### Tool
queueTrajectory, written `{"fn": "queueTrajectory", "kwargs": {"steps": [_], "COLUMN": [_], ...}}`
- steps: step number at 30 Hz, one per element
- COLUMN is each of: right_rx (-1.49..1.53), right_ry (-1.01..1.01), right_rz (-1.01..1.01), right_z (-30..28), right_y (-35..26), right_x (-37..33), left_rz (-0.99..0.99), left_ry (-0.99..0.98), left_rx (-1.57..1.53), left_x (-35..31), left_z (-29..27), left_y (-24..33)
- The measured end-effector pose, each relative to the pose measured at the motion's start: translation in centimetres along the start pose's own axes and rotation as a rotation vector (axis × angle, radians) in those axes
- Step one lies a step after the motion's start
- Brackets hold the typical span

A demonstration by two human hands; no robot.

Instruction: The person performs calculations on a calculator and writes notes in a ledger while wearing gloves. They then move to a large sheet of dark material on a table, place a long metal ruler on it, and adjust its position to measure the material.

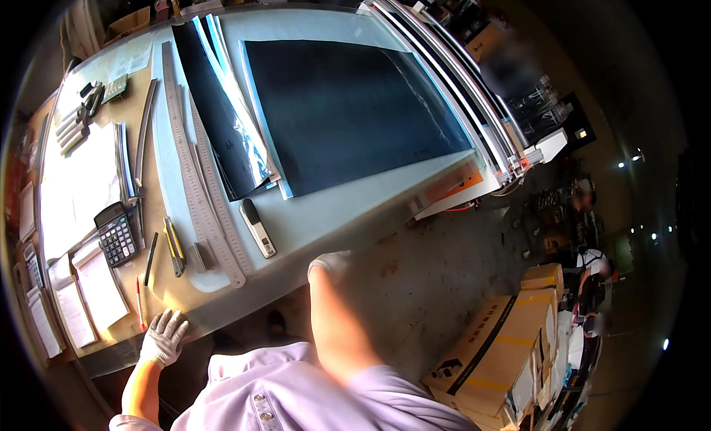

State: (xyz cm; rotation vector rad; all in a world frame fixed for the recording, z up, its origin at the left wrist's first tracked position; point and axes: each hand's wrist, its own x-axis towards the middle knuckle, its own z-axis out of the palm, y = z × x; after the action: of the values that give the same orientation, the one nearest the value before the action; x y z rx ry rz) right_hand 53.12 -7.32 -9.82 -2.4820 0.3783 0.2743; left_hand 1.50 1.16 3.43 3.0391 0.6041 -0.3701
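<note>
My left hand (164, 338), in a pale knit glove, rests at the table's near edge with its fingers spread and holds nothing. A red pen (140, 305) lies just beyond its fingertips. My right hand (331, 264), gloved too, is at the table's front edge, its fingers smeared by motion. Nearest to it is a black and white stapler (258, 228). Left of that are long steel rulers (194, 186), a yellow box cutter (174, 246) and a black marker (151, 259). A large dark sheet (348, 112) with a blue edge covers the table's middle.
Narrower dark sheets (215, 105) lie left of the big one. A metal-railed machine (459, 83) spans the table's right end. At left are a calculator (116, 235), notepads (100, 283) and white papers (81, 183). Cardboard boxes (481, 349) stand on the floor at right.
</note>
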Motion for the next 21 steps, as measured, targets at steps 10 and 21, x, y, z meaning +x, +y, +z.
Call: {"fn": "queueTrajectory", "kwargs": {"steps": [10, 21], "right_rx": [-0.031, -0.023], "right_ry": [0.155, 0.192], "right_rz": [0.195, 0.152], "right_z": [-5.9, -6.3], "right_y": [-6.3, -6.4], "right_x": [0.2, -0.1], "left_rz": [-0.006, -0.107], "left_ry": [0.045, -0.002], "left_rx": [0.038, 0.009], "left_x": [0.2, 0.4], "left_z": [0.7, 0.3], "left_y": [-0.2, 0.4]}}
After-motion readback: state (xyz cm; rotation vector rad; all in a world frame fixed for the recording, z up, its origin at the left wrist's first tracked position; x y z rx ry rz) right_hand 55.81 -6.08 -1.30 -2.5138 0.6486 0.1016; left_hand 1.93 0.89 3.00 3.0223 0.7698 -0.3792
